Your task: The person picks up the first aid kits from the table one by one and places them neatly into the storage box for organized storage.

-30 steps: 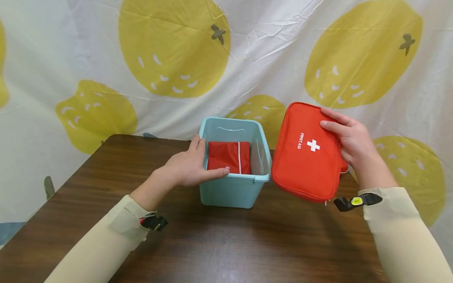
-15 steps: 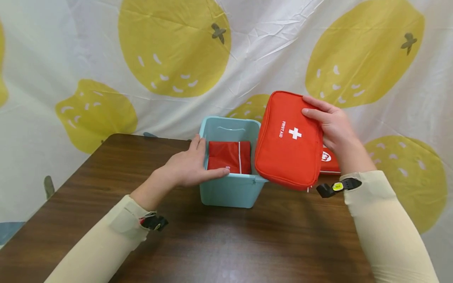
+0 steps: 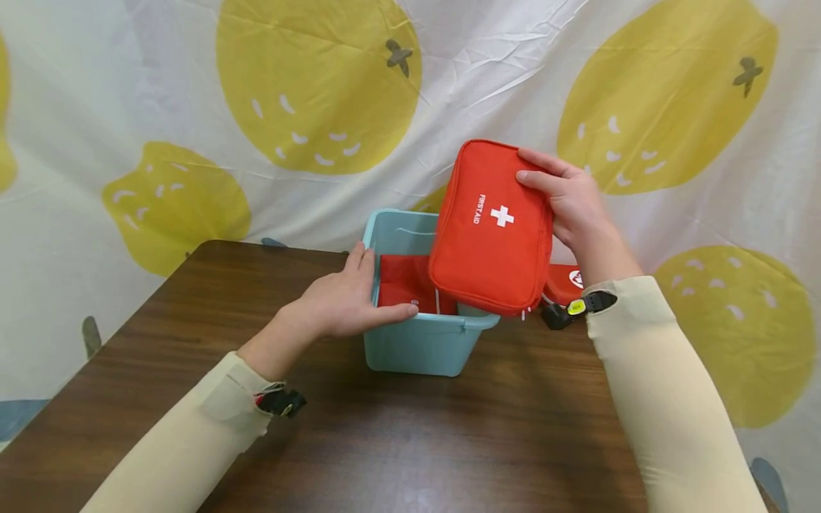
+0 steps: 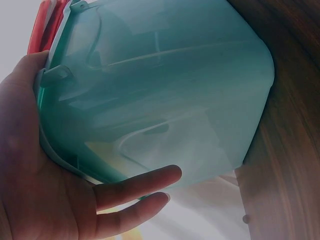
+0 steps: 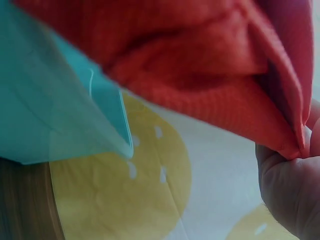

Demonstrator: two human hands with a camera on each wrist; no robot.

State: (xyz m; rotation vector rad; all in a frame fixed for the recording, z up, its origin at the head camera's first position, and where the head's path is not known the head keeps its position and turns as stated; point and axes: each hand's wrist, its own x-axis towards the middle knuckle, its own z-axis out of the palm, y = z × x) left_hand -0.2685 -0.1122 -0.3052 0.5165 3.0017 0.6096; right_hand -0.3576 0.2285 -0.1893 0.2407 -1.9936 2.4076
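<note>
A red first aid pouch (image 3: 492, 239) with a white cross hangs tilted over the right part of a light blue plastic bin (image 3: 417, 349). My right hand (image 3: 571, 203) pinches the pouch by its upper right edge, thumb on the front face. In the right wrist view the pouch's fabric (image 5: 200, 90) bunches near the thumb. Inside the bin lies a darker red packet (image 3: 404, 281) with a white stripe, partly covered by the raised pouch. My left hand (image 3: 340, 303) rests on the bin's left side and front rim. Its fingers are fairly straight in the left wrist view.
Another red case (image 3: 563, 285) with a white emblem sits right of the bin, partly hidden by the right wrist. The bin stands on a dark wooden table (image 3: 359, 442). Behind it hangs a white curtain (image 3: 487, 78) printed with yellow lemons.
The right hand has carried the first aid pouch leftward and up, from beside the bin to over its right part. The left hand and the bin have stayed in place.
</note>
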